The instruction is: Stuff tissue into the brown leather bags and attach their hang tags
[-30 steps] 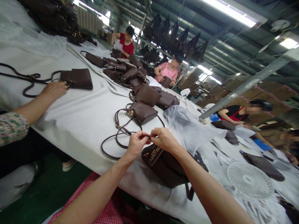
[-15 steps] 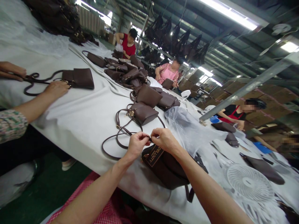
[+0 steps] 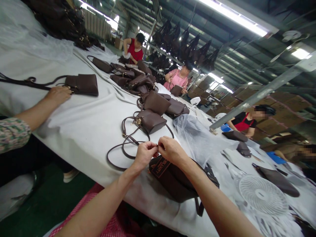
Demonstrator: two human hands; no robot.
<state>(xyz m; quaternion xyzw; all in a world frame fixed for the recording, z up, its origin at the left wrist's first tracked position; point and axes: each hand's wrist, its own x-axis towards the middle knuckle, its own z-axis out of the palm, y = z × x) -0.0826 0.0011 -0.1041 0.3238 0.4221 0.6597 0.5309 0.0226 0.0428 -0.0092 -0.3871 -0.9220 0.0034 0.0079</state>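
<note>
My left hand (image 3: 146, 153) and my right hand (image 3: 171, 149) meet fingertip to fingertip, both pinched. A tiny dark piece shows between them, too small to name. Just below lies a dark brown handbag (image 3: 177, 186) at the table's front edge, partly covered by my right forearm. Its tag (image 3: 161, 167) carries gold lettering that reads "DELUXITY". Beyond my left hand rests a small brown bag (image 3: 151, 121) with a round gold charm (image 3: 138, 121). Thin looped straps (image 3: 116, 146) spread over the cloth beside my left hand.
A co-worker's hand (image 3: 59, 94) touches another brown bag (image 3: 85, 85) at left. Bags are piled (image 3: 135, 77) farther back. Clear plastic (image 3: 195, 135) lies right of my hands, near a white fan (image 3: 263, 194). A metal post (image 3: 254, 95) slants up at right. Several people work around the table.
My hands stay together, fingertips a little closer, with less of the dark piece showing between them. At left, the co-worker's farther hand has gone out of view.
</note>
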